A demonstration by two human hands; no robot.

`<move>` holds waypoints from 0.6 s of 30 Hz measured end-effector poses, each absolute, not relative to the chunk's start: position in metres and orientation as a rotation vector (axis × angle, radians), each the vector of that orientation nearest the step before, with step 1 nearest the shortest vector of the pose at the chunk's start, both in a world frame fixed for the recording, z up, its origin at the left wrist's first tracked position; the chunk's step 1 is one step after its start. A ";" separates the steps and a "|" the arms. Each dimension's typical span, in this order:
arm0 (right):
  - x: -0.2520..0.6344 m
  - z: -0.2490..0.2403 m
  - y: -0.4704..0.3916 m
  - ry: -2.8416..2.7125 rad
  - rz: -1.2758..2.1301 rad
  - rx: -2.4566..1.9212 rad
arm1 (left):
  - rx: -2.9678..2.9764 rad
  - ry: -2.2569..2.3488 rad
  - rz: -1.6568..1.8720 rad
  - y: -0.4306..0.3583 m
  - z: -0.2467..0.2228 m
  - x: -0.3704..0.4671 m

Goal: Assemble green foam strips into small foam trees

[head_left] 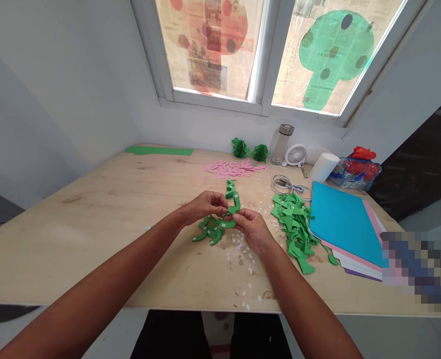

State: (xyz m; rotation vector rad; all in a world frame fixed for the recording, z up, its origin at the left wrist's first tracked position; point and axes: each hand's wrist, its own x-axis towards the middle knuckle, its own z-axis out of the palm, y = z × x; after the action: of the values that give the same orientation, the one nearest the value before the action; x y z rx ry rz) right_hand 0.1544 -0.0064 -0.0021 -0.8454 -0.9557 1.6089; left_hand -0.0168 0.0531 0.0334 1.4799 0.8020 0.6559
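Observation:
Both hands meet at a chain of curved green foam pieces, which bear small white squares. My left hand pinches the chain from the left. From the right, my right hand has thumb and fingers closed on a lower curved piece. The chain runs away from me on the table past my fingertips. Several more curved green pieces with white squares lie just below my left hand. Around my right hand small white paper bits are scattered. My fingers partly hide where the pieces join.
Pink cut shapes lie behind the hands. To the right are green scraps, tape rolls, scissors and blue sheets. A bottle, fan and white roll stand by the wall. A green strip lies far left.

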 end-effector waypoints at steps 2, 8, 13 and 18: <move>0.154 -0.002 -0.006 -0.931 1.599 -0.840 | 1.492 0.809 0.654 0.054 0.033 -0.018; 0.155 -0.003 -0.005 -0.856 1.583 -0.841 | 1.512 0.892 0.700 0.062 0.024 -0.027; 0.158 -0.001 -0.004 -0.786 1.643 -0.815 | 1.655 1.043 0.757 0.080 0.011 -0.031; 0.161 0.005 -0.005 -0.715 1.637 -0.777 | 1.751 1.116 0.762 0.098 0.008 -0.031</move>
State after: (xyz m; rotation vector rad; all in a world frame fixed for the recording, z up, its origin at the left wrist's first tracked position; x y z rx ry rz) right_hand 0.1613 -0.0052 0.0047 -0.7773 -0.7155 1.6372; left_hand -0.0310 0.0985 0.0077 1.7508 1.1164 0.7624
